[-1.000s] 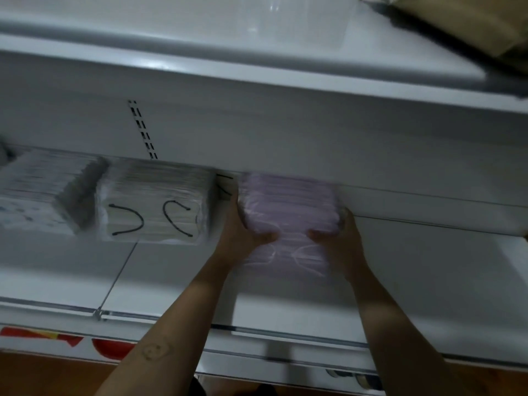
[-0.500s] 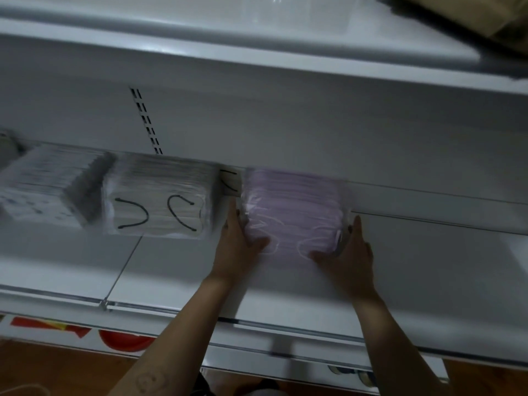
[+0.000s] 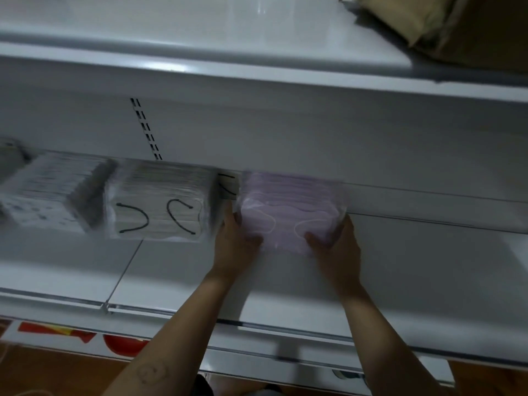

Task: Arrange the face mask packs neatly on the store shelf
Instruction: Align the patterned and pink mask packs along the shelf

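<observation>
A clear pack of lilac face masks (image 3: 288,207) lies on the white shelf (image 3: 414,267), pushed back near the rear wall. My left hand (image 3: 234,247) grips its left front corner, thumb on top. My right hand (image 3: 337,247) grips the right front corner the same way. To the left stands a pack of white masks with black ear loops (image 3: 160,207), and further left a pack of patterned white masks (image 3: 54,195). A small gap with another black-looped mask (image 3: 227,185) shows between the white pack and the lilac pack.
An upper shelf (image 3: 257,70) overhangs the row, with a brown paper bag (image 3: 434,24) at its right end. The shelf's clear front rail (image 3: 171,312) runs across below my arms. Wooden floor (image 3: 57,375) shows underneath.
Both hands have pushed the lilac pack a little further back on the shelf and still hold its front corners. The other packs have stayed put.
</observation>
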{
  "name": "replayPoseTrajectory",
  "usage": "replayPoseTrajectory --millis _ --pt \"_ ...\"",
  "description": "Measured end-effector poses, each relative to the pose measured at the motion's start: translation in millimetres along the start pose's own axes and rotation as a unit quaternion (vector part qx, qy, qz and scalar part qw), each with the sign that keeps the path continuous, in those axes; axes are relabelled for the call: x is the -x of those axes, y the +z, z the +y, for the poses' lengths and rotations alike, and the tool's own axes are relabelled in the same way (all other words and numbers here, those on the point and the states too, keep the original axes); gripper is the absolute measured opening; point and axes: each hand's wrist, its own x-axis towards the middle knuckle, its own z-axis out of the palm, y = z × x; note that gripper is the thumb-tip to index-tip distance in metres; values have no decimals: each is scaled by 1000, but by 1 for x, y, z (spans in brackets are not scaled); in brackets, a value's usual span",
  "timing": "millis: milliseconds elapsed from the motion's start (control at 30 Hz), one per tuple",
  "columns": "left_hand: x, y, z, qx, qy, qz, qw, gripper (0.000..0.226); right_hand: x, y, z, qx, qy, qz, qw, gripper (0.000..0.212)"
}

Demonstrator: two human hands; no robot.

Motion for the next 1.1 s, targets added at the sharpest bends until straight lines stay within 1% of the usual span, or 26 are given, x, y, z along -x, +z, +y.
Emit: replayPoseTrajectory --millis 33,100,200,300,367,433,533,633,733,800,867,933,967,1033,1100 --pt "4 1 -3 13 1 -8 1000 101 4 -2 2 -14 -1 -5 1000 113" --pt "12 3 -7 8 -6 -18 1000 107 9 -3 6 2 -4 -17 1000 121" --pt "19 4 -6 -17 -10 -28 999 114 13 -2 9 58 -15 -26 998 125" --pt "20 1 -6 -29 6 -56 998 122 14 -4 11 80 -34 -51 995 133" --pt "20 -3 -6 -47 3 -59 997 123 14 -6 13 100 -51 -57 992 136" --pt "20 -4 -5 -94 11 -42 995 122 11 -8 11 116 -63 -40 990 133" --pt "18 -3 1 -166 22 -4 986 121 4 -6 3 158 -45 -23 986 126" --pt "9 1 12 -172 -2 15 985 115 -3 -3 0 175 -33 -8 984 119" --pt "0 5 22 -147 -35 20 988 113 -9 -3 0 158 -19 -4 987 116" --pt "-1 6 22 -137 -33 26 990 112 -12 -5 0 131 -22 -13 991 117" --pt "2 7 18 -110 -16 18 994 111 -10 -7 1 80 -26 -30 996 121" --pt "6 6 9 -40 -18 5 999 111 -5 -9 3 17 -24 -36 999 121" --pt "7 6 3 -6 -37 3 999 115 -3 -9 4 -17 -19 -36 999 119" --pt "10 7 0 26 -65 1 998 122 1 -8 3 -78 -5 -32 996 114" --pt "13 6 12 36 -56 4 998 117 2 -4 -1 -114 10 -21 993 105"
